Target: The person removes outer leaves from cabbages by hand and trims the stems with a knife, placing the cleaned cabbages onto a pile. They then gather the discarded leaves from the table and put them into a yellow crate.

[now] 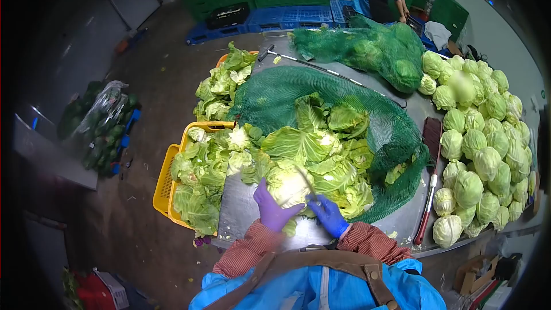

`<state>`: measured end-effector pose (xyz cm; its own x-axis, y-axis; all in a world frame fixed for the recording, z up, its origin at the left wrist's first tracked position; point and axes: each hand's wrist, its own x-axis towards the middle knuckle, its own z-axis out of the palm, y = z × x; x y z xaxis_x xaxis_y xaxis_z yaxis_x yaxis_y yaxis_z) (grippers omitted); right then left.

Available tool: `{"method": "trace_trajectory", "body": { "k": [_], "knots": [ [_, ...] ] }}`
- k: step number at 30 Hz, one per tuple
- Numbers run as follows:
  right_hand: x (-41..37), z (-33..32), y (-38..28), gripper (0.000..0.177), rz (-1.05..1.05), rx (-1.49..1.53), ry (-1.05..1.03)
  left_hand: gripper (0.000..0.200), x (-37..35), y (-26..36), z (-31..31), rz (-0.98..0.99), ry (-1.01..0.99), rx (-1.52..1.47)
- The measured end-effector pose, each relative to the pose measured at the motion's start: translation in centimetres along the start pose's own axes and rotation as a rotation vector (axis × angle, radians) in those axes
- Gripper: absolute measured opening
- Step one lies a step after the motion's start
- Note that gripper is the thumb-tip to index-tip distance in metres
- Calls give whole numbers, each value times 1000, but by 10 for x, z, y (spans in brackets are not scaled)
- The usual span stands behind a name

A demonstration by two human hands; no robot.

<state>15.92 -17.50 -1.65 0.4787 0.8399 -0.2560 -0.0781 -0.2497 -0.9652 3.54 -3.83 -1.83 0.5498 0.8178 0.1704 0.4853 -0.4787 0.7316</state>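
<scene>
The left hand (274,209), in a purple glove, cups the near side of a pale green round cabbage head (290,185), fingers curled on it. The head sits on the grey steel table (238,212), close to its front edge. The right hand (328,215), in a blue glove, is closed around the handle of what looks like a thin-bladed knife (307,183) laid across the head. The cut seems safest with the blade angled away from the purple thumb and the head pressed firmly on the steel. Room is tight. Loose green outer leaves (327,155) and a dark green net sack (275,100) crowd behind, and a yellow plastic crate (162,186) of trimmings stands beside the table's left edge. The stack of trimmed cabbages (485,143) lies well apart to the right. Bare steel shows just left of the head.
</scene>
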Motion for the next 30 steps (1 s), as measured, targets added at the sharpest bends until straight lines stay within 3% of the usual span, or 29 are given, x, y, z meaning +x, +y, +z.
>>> {"method": "trace_trajectory", "body": {
  "k": [2, 3, 5, 6, 7, 9, 13, 19, 20, 22, 23, 25, 28, 30],
  "knots": [
    [9, -3, -4, 40, -141, -220, 212, 122, 1, 1, 7, 54, -4, 79],
    [15, -6, -11, 40, -146, -220, 210, 122, 2, 0, 8, 55, 1, 80],
    [20, -11, -18, 43, -298, -552, 265, 121, 1, -3, 10, 55, 34, 94],
    [27, -14, -8, 49, -426, -679, 226, 121, 5, -7, 10, 57, 33, 95],
    [28, -15, -3, 49, -426, -677, 228, 122, 10, -14, 7, -6, 13, 1],
    [31, -17, -6, 55, -367, -904, 39, 122, 21, -22, 4, -69, -2, -95],
    [47, -16, -3, 59, -380, -987, 73, 124, 32, -22, 3, -126, -7, -214],
    [76, -11, -13, 58, -507, -1007, 129, 123, 37, -21, 15, -37, 72, -35],
    [80, -8, -17, 58, -506, -1008, 130, 122, 37, -20, 14, -43, 60, -38],
    [89, -2, -28, 52, -162, -923, 139, 122, 35, -17, 10, -51, 51, -40],
    [101, -10, -30, 52, -164, -925, 135, 121, 30, -15, 8, -50, 38, -41],
    [126, -36, -20, 50, 29, -935, 184, 121, 17, -21, 6, -53, 25, -40],
    [130, -65, 14, 54, -154, -960, 211, 123, 2, -45, 4, -104, 8, -181],
    [118, -61, -2, 55, -115, -939, 214, 130, -7, -47, 10, -117, 110, -166]
  ]
}}
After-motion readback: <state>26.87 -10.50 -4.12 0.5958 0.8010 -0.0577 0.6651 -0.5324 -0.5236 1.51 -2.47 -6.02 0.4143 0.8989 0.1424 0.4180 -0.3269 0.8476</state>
